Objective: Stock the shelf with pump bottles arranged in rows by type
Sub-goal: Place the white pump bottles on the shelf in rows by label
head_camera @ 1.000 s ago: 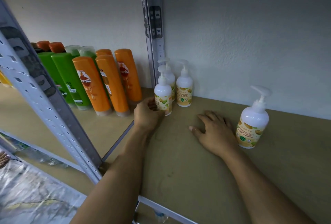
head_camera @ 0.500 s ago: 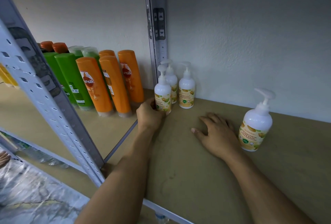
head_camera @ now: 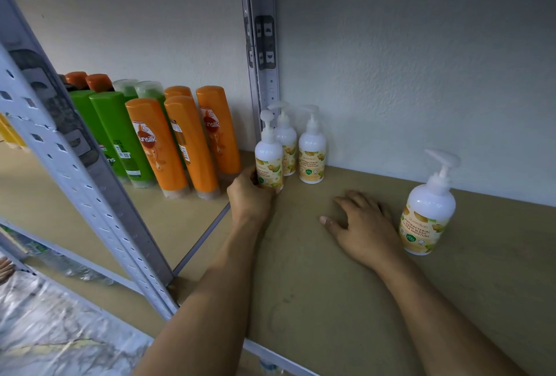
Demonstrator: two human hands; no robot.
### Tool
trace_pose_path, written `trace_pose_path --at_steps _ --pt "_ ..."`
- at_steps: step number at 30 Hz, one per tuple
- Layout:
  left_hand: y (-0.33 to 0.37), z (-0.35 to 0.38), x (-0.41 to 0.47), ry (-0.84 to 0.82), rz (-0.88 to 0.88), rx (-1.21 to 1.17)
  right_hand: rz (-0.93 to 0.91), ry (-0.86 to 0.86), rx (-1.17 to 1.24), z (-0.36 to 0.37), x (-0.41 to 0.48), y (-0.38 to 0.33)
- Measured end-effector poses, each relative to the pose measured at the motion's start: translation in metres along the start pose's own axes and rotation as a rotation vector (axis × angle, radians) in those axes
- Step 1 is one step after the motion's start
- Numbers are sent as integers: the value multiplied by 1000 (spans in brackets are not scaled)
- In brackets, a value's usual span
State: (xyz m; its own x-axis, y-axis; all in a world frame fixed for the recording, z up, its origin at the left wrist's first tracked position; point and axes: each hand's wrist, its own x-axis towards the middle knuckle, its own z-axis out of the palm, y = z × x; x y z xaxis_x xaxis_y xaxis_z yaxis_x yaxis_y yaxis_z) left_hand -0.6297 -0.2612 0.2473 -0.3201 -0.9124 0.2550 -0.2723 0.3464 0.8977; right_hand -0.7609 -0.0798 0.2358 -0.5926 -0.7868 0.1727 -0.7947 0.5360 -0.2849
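- Little moved: left hand (head_camera: 249, 195) still grips front hand-wash pump bottle (head_camera: 268, 159) near the shelf (head_camera: 316, 285) back-left corner.
- Right hand (head_camera: 364, 225) flat on shelf, fingers spread, holding nothing; lone pump bottle (head_camera: 428, 210) just beside it.

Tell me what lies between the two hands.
Bare shelf board, in the head view. The left hand grips a pump bottle; the right hand rests flat.

Head-worn view, close, angled down onto shelf (head_camera: 316, 300)
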Motion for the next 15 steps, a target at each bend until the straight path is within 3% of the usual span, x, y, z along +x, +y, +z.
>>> trace_pose_path --at_steps 15 --pt "4 1 -3 46 -34 -19 -8 7 -4 1 1 1"
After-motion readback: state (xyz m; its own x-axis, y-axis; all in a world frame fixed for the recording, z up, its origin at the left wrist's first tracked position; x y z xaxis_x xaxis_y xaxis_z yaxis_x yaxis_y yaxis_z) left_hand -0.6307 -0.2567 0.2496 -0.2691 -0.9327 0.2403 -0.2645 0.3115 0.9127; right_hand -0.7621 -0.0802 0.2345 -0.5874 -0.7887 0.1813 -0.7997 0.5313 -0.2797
